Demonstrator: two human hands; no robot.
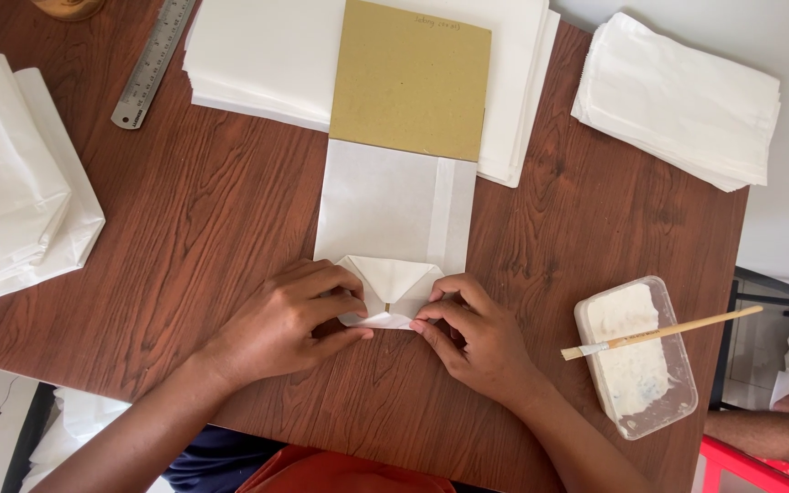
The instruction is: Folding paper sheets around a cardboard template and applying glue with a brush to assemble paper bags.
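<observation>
A white paper bag (394, 205) lies flat on the brown wooden table (212, 237), wrapped around a tan cardboard template (410, 78) that sticks out of its far end. The bag's near end is folded into a pointed flap (389, 278). My left hand (289, 319) pinches the flap's left corner. My right hand (472, 333) pinches its right corner. Both hands press the fold down on the table.
Stacks of white paper lie at the back (267, 55), far right (682, 100) and left (11, 173). A steel ruler (152, 64) sits back left. A clear tub of white paste (636, 361) with a brush (659, 333) across it stands at right. Another person's arm (778, 429) shows bottom right.
</observation>
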